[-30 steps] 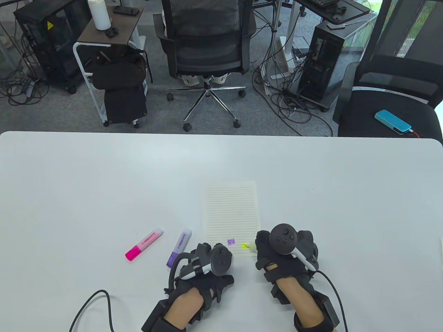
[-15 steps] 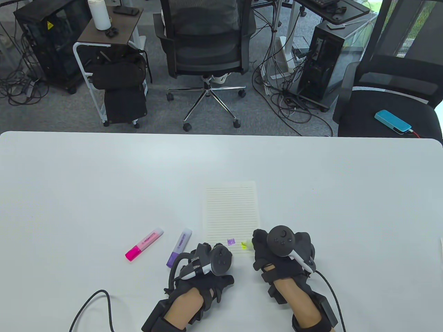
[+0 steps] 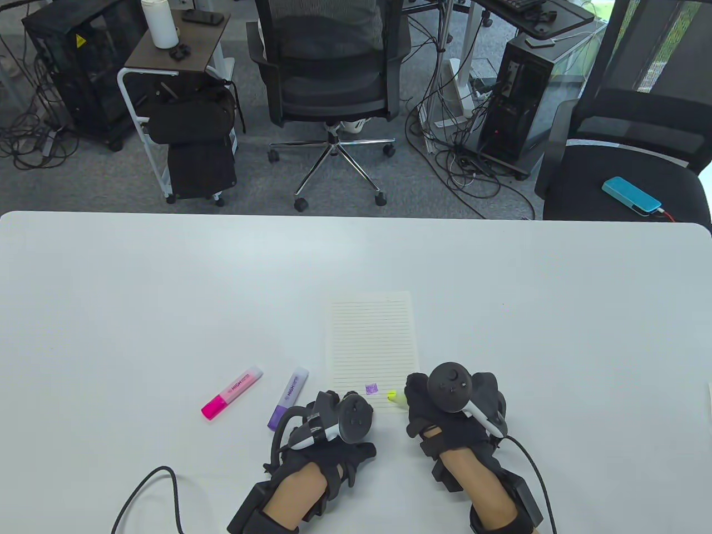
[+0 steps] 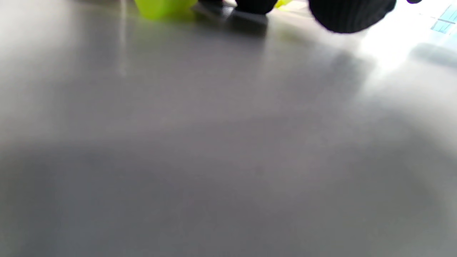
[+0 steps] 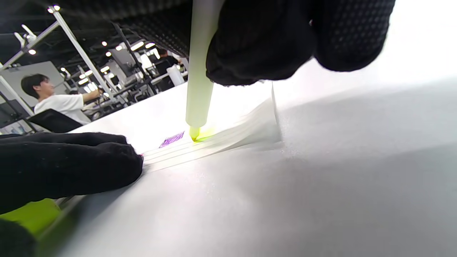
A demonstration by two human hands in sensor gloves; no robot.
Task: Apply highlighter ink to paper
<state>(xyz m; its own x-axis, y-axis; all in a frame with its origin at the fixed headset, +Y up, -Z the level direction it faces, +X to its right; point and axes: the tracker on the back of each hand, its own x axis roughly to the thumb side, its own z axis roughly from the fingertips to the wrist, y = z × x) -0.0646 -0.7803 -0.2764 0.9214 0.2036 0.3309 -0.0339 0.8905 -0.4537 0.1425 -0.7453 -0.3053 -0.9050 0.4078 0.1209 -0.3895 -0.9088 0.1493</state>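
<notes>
Under right hand: pale yellow highlighter pen gripped near-upright, tip touching lined cream paper sheet
Left hand: rests beside the sheet's near corner; grip unclear
Nearer hand: right

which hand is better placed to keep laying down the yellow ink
The right hand: it grips the yellow highlighter with its tip on the paper beside the purple mark. The left hand rests at the paper's near left corner.
</notes>
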